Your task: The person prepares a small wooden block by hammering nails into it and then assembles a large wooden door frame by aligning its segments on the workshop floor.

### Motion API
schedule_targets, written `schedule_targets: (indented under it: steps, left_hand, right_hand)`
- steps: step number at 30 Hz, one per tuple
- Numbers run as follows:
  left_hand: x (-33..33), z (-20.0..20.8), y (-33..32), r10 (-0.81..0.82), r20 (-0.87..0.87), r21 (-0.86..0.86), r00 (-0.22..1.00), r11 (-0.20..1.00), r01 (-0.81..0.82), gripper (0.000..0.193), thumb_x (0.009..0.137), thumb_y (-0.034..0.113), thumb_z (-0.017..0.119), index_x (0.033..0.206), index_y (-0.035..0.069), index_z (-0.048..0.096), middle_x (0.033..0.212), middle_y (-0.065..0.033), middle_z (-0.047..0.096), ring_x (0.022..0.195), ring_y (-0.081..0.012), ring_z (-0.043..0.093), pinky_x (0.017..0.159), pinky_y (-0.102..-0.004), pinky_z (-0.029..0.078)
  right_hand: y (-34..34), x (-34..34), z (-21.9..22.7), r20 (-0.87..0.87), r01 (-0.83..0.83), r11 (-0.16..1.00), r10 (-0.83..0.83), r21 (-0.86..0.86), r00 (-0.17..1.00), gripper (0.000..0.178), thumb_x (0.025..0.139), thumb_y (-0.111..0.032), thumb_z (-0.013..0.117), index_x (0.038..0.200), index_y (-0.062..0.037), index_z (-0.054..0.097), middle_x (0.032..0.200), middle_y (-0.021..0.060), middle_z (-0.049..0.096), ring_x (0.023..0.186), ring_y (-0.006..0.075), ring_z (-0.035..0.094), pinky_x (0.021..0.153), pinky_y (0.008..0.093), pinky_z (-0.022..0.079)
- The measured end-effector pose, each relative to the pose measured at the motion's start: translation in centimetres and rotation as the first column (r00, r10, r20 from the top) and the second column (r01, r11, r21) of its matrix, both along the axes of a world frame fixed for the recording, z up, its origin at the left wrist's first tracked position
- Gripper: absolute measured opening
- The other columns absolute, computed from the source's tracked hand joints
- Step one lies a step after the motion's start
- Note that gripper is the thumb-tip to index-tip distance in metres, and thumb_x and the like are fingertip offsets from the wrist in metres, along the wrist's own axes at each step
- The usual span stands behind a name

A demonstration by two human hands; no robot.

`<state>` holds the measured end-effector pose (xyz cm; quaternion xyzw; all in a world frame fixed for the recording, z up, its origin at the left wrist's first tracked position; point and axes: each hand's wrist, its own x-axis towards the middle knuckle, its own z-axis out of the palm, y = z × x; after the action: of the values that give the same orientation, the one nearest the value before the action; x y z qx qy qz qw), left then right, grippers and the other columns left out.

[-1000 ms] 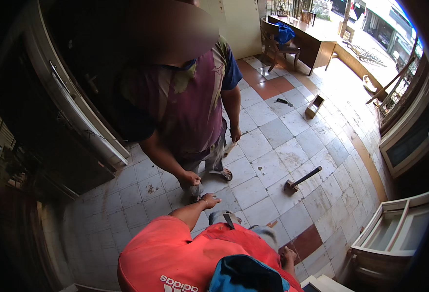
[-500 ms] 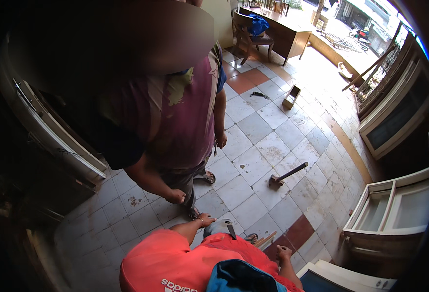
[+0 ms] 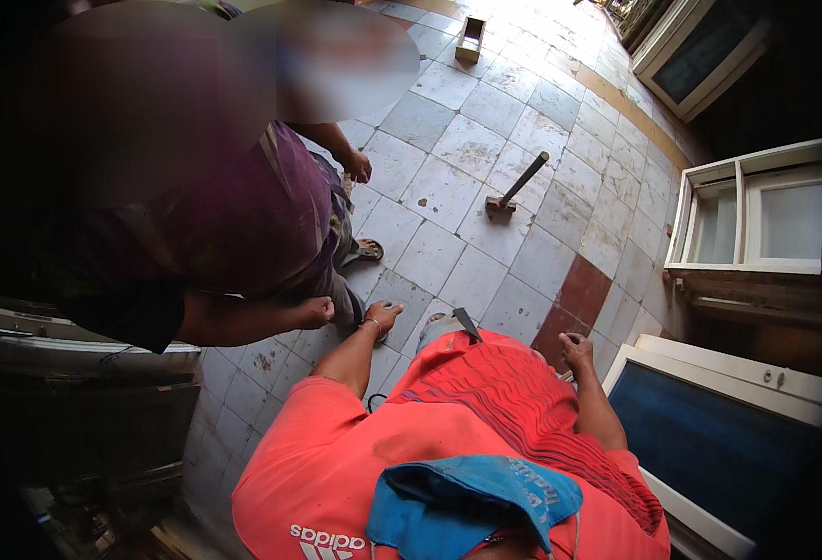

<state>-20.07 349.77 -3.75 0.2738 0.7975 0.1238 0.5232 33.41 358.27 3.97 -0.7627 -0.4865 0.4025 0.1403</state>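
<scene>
My left hand (image 3: 385, 319), with a bracelet at the wrist, hangs out in front of me over the tiles. Its fingers are loosely apart and I see nothing in them. On the other side, my right hand (image 3: 576, 353) is held above a dark red floor tile (image 3: 584, 289), its fingers curled in and no object visible in it. A heavy hammer (image 3: 501, 207) stands on its head on the floor ahead, its dark handle slanting up, away from both hands. Close to my left hand is a co-worker's closed hand (image 3: 316, 313), apart from mine.
The co-worker in a purple shirt (image 3: 285, 201) stands at my left. A small open box (image 3: 470, 39) lies farther off. White-framed panels (image 3: 710, 411) and a window-like frame (image 3: 752, 210) line the right side. Dark frames (image 3: 84, 350) lean at the left.
My view has tipped down and turned, so the desk and chair are out of sight. The hammer now appears higher and to the left. Both my hands stay empty-looking in front of me.
</scene>
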Motion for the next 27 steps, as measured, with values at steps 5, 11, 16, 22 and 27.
schedule_targets:
  steps: [5, 11, 16, 22, 27]
  left_hand:
    - [2.2, 0.5, 3.1, -0.14, -0.051, 0.039, 0.989, 0.989, 0.142, 0.065, 0.077, 0.055, 0.066, 0.122, 0.008, 0.062, 0.124, -0.0194, 0.06, 0.116, -0.0335, 0.057, 0.099, -0.0365, 0.043]
    - [5.3, 3.2, 6.3, -0.087, -0.045, -0.023, 0.995, 0.996, 0.086, 0.069, 0.077, 0.057, 0.064, 0.126, 0.008, 0.059, 0.13, -0.0201, 0.055, 0.123, -0.0352, 0.051, 0.105, -0.0388, 0.038]
    - [6.0, 2.5, 8.5, 0.027, -0.12, 0.017, 0.992, 1.0, -0.026, 0.07, 0.078, 0.055, 0.064, 0.128, 0.007, 0.057, 0.132, -0.0203, 0.054, 0.124, -0.0351, 0.049, 0.106, -0.0386, 0.037]
    - [8.5, 4.6, 11.8, 0.311, -0.186, 0.047, 0.932, 0.95, -0.308, 0.066, 0.079, 0.055, 0.063, 0.125, 0.007, 0.06, 0.129, -0.0186, 0.056, 0.121, -0.0332, 0.053, 0.103, -0.0359, 0.04]
    - [13.4, 12.8, 16.1, 0.377, -0.221, 0.194, 0.9, 0.921, -0.338, 0.062, 0.081, 0.054, 0.061, 0.119, 0.005, 0.062, 0.12, -0.0198, 0.062, 0.114, -0.0321, 0.058, 0.098, -0.0355, 0.043]
  right_hand:
    - [-1.6, 2.9, 1.0, 0.147, -0.021, 0.998, 0.012, 0.061, 0.989, 0.038, 0.077, -0.036, 0.074, 0.092, -0.0006, 0.072, 0.079, 0.0093, 0.069, 0.069, 0.0178, 0.064, 0.064, 0.0328, 0.051]
    - [0.7, 5.2, 5.0, 0.454, 0.006, 0.948, 0.147, -0.318, 0.879, 0.039, 0.083, -0.035, 0.061, 0.097, 0.0005, 0.07, 0.099, 0.0222, 0.068, 0.094, 0.0355, 0.066, 0.084, 0.0427, 0.05]
    - [8.0, 15.7, -4.4, 0.43, -0.554, 0.587, 0.81, -0.591, 0.4, 0.054, 0.094, -0.041, 0.032, 0.096, -0.0027, 0.071, 0.102, 0.0214, 0.068, 0.097, 0.0345, 0.065, 0.084, 0.0468, 0.048]
    - [25.3, 12.3, -4.1, 0.322, -0.159, 0.987, 0.158, -0.024, 0.933, 0.029, 0.068, -0.024, 0.078, 0.077, 0.0017, 0.067, 0.079, 0.0165, 0.068, 0.077, 0.0292, 0.066, 0.072, 0.0396, 0.053]
    - [41.1, 5.9, -6.3, 0.121, -0.338, 0.941, 0.339, -0.029, 0.933, 0.059, 0.072, -0.048, 0.074, 0.105, -0.0001, 0.068, 0.104, 0.0205, 0.067, 0.099, 0.0336, 0.063, 0.089, 0.0383, 0.048]
